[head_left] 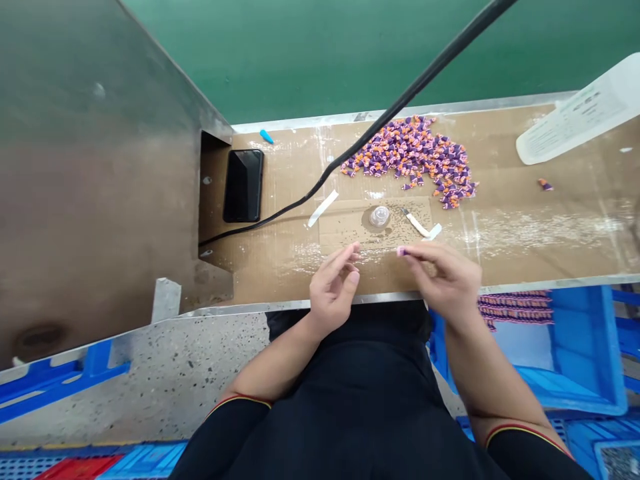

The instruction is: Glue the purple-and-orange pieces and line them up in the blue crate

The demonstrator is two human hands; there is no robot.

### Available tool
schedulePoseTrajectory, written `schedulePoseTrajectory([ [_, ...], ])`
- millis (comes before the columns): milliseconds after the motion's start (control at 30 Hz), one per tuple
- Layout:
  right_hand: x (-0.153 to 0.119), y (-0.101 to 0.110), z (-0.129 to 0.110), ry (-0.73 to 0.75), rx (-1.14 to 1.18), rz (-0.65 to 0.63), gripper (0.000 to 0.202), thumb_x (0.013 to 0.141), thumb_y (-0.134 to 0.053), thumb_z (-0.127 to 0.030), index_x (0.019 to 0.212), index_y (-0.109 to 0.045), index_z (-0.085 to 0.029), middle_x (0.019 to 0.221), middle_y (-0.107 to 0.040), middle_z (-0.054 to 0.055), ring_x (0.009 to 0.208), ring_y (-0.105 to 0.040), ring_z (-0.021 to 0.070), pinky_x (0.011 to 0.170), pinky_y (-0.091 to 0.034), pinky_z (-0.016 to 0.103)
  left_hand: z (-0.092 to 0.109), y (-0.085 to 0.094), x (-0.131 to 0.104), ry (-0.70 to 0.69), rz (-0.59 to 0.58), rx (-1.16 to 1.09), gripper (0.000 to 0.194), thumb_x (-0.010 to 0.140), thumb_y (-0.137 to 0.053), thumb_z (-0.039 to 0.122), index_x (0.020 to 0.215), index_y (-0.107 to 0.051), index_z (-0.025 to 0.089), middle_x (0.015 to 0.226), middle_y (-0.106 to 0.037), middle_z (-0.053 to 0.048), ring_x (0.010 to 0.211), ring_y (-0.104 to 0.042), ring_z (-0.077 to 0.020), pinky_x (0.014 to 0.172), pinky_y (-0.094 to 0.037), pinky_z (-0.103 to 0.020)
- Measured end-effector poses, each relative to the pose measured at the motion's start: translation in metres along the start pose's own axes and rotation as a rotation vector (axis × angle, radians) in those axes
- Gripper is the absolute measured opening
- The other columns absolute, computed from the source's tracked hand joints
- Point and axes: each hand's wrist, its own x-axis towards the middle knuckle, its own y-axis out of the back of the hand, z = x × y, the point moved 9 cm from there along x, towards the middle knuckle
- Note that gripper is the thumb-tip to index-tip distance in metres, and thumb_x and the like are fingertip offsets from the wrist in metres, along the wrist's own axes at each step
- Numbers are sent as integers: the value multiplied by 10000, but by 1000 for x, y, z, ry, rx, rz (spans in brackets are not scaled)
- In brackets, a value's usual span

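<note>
Between thumb and fingertips, my right hand pinches a small purple and pink piece over the front part of the bench. My left hand is at the bench's front edge, its fingers apart from the thumb and nothing visible between them. Just beyond my hands lies a cardboard pad, dotted with small dark specks. On it sit a small clear round container and a white-handled tool with a thin dark tip. Farther back is a heap of small purple, orange and pink pieces.
A black phone, a blue cap and a white strip lie leftward. A black cable crosses above the bench. A white bottle and single piece are rightward. A blue crate stands below.
</note>
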Motion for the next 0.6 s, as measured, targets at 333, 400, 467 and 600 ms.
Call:
schedulePoseTrajectory([
  [333, 1, 40, 85, 81, -406, -666, 215, 967, -601, -141, 937, -780, -257, 987, -809, 56, 855, -765, 214, 736, -608, 329, -6, 1, 3, 35, 47, -34, 346, 1063, -662, 214, 1389, -762, 271, 1275, -748, -120, 1020, -762, -172, 784, -675, -257],
  [400, 2, 38, 82, 66, -386, -687, 261, 966, -577, -119, 1030, -789, -257, 1062, -813, 66, 924, -770, 220, 795, -619, 341, -4, 3, 3, 33, 56, -27, 322, 1058, -672, 222, 1361, -776, 256, 1259, -753, -121, 1004, -764, -175, 768, -675, -255],
  [467, 3, 41, 83, 17, -345, -638, 325, 955, -588, -115, 1181, -777, -251, 1183, -807, 87, 1020, -771, 230, 878, -631, 363, -6, 6, 1, 46, 80, -25, 296, 1050, -689, 240, 1328, -791, 243, 1243, -758, -124, 988, -762, -178, 766, -680, -264],
  [600, -2, 47, 92, -97, -253, -474, 312, 960, -716, -253, 1269, -754, -231, 1253, -790, 113, 1052, -763, 242, 932, -644, 416, -14, 11, 1, 83, 105, -25, 269, 1034, -709, 256, 1282, -810, 236, 1236, -754, -123, 979, -765, -174, 775, -686, -258],
])
